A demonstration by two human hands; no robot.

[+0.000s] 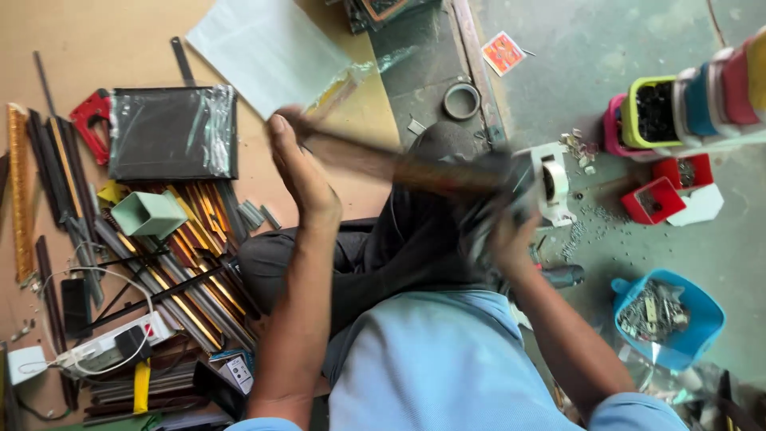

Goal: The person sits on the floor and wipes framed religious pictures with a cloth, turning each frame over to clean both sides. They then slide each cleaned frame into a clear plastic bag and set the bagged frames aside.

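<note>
Setting: person seated on the floor [590,48], knees drawn up, seen from above.
Left hand [299,172]: raised, palm flat and fingers pressed together, its fingertips touching the upper end of a long dark strip [383,160].
Right hand [507,239]: blurred; closed about the lower end of the same strip, exact grip cannot be told.
Long dark strip: spans slantwise between both hands, above the knees; heavily motion-blurred, material cannot be told.
Left margin: heap of moulding lengths [183,271], gold and dark, lying crowded on a brown board [104,40]; a black wrapped panel [171,132] and a pale green square box [148,214] sit on top, with a white power strip [112,343] nearer the lower corner.
Upper margin: pale sheet [267,48] lying just beyond the left hand.
Right margin: white tape dispenser [550,183] just beside the right hand; red trays [666,191], coloured bins [678,112] and a blue tub of metal parts [670,315] farther out.
Open room: bare floor at upper right, between the tape ring [461,100] and the bins; left side tightly cluttered.
</note>
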